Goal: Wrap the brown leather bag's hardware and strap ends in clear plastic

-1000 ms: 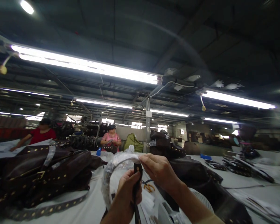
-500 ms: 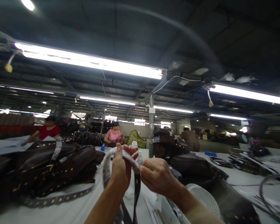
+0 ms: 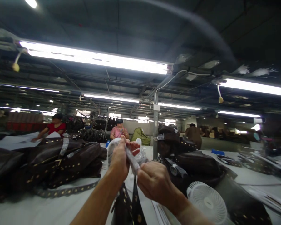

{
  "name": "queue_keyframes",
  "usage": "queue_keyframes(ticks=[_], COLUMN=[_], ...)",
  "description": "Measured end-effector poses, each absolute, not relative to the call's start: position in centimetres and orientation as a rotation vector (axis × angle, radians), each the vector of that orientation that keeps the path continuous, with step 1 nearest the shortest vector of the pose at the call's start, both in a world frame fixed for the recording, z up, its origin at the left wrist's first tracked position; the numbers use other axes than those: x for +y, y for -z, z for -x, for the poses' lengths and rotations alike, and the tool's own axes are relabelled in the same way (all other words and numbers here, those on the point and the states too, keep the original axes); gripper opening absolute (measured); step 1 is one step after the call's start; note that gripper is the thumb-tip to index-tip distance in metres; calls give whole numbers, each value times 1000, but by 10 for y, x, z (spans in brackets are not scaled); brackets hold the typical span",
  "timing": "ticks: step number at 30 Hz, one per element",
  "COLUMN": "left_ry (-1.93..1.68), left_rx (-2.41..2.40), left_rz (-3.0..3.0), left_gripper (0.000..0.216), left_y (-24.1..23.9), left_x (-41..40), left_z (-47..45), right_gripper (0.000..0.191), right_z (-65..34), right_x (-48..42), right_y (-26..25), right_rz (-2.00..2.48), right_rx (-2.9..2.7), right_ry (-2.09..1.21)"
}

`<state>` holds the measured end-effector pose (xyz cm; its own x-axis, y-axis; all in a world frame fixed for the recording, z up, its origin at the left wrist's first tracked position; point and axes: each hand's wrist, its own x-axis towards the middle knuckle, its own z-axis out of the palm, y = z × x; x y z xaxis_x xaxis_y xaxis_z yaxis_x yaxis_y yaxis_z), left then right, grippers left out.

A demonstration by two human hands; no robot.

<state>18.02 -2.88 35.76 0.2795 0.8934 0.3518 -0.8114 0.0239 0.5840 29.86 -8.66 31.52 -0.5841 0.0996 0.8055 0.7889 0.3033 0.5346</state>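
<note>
My left hand (image 3: 120,157) is raised in the middle of the view, its fingers pinched on the upper part of a strap wrapped in clear plastic (image 3: 131,159). My right hand (image 3: 154,182) sits just below and to the right, closed on the same wrapped strap where the wrap ends. From there a dark studded strap (image 3: 133,203) hangs down to a dark bag (image 3: 121,209) at the bottom edge. The strap's wrapped loop curves behind my left hand.
A pile of dark brown studded bags (image 3: 53,162) lies on the white table (image 3: 37,209) at left. More dark bags (image 3: 192,162) and a small white fan (image 3: 207,201) sit at right. Three other people work at tables farther back. A metal post (image 3: 155,128) stands behind my hands.
My left hand moved up from gripping the strap low down to pinching the wrapped part higher up. My right hand came down and closed lower on the strap. The camera tilted slightly.
</note>
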Motion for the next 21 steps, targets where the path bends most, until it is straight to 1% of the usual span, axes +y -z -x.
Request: queue_keyframes(ticks=[3, 5, 7, 9, 11, 12, 13, 15, 17, 21], left_ry=[-1226, -1184, -1156, -1159, -1173, -1176, -1180, -1195, -1215, -1248], left_rx=[24, -71, -102, -105, -110, -107, -99, -73, -44, 8], left_rz=[-651, -582, -541, -522, -517, -517, -517, -521, -526, -508], left_gripper=[36, 40, 44, 46, 46, 45, 45, 45, 45, 44], left_y=[-357, -357, -357, -358, -359, -360, -360, -359, -358, -357], left_x=[-25, -22, -21, -21, -21, -21, -22, -22, -22, -22], left_z=[-174, -168, -160, -155, -152, -152, -152, -154, -156, -159], right_gripper=[22, 18, 14, 10, 18, 23, 26, 21, 17, 21], right_z=[-297, -297, -296, -291, -284, -280, -277, -272, -271, -274], right_x=[-79, -74, -70, -69, -72, -73, -75, -77, -77, -74], right_y=[-307, -302, -298, -295, -294, -294, -295, -296, -297, -294], right_rz=[818, 894, 950, 972, 955, 942, 933, 943, 962, 968], right_rx=[-1847, -1725, -1671, -1634, -1590, -1576, -1576, -1595, -1648, -1737], right_ry=[1188, 1000, 669, 254, -42, -112, -137, -111, 11, 587])
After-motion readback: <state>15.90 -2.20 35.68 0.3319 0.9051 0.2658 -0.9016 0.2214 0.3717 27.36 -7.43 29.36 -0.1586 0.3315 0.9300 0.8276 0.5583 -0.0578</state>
